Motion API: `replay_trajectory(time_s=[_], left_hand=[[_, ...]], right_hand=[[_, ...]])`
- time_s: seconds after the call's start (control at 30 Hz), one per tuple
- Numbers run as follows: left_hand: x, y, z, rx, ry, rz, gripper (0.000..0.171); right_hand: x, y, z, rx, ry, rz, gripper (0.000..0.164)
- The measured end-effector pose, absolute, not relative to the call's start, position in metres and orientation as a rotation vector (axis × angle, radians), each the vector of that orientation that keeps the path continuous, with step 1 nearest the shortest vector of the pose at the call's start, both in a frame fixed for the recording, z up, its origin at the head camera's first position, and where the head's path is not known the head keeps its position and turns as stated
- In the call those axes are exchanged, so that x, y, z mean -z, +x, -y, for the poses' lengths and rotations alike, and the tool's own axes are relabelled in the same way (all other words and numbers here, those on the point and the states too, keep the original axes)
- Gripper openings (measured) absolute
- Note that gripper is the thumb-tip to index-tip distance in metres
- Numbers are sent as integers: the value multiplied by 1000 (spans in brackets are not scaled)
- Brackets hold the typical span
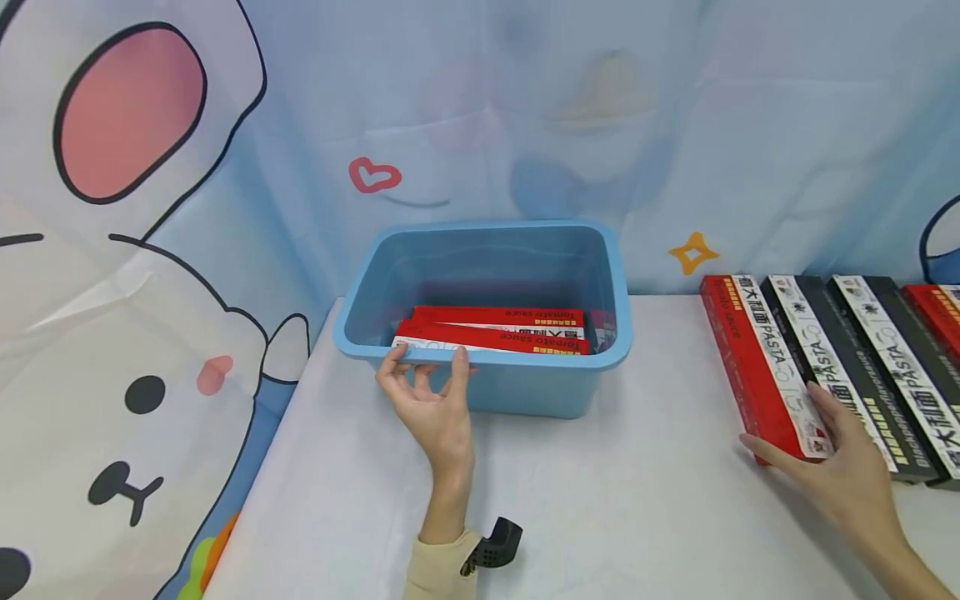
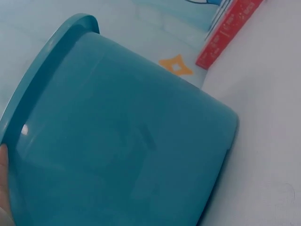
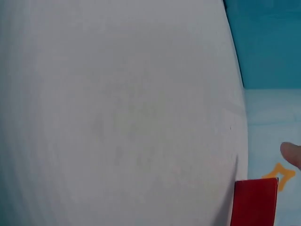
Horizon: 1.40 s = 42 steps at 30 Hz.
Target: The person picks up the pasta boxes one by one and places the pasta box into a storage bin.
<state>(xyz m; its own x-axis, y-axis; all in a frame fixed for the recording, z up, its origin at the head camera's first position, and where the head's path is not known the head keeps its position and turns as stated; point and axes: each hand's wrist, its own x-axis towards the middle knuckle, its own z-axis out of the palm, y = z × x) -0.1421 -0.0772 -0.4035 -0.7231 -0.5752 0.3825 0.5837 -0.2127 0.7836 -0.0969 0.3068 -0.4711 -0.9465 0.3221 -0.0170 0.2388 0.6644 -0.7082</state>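
**Left hand on bin rim, right hand around red pasta box**

Your left hand [image 1: 435,408] grips the near rim of the blue bin [image 1: 517,390], left of its middle, fingertips at the edge. The bin stands upright on the white table [image 1: 622,500]. Inside you have red boxes [image 1: 487,337] marked "Tomato sauce", overlapping, the front one slightly tilted.

Your right hand [image 1: 847,467] is spread over the near end of the red pasta box [image 1: 761,367], not closed on it: thumb by its left side, a finger by its right. The right wrist view shows your thumb apart from the box; finger contact, can't tell. That box lies on the table, well right of the bin, first in a row. Next to it, two black boxes [image 1: 832,375], then another red box [image 1: 937,312], cut off by the edge of your head view. Behind: printed curtain [image 1: 675,150].
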Motion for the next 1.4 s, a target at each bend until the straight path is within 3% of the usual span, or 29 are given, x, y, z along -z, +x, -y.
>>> replay_trajectory(time_s=[0.63,1.4], left_hand=[[404,-142,77,1986,-21,1278,63],[404,-140,75,2002,-2,1273,58]], right_hand=[[480,-101,-302,-1089,-480,2868,125],[480,-98,-297,-1048,-538,2772,106]])
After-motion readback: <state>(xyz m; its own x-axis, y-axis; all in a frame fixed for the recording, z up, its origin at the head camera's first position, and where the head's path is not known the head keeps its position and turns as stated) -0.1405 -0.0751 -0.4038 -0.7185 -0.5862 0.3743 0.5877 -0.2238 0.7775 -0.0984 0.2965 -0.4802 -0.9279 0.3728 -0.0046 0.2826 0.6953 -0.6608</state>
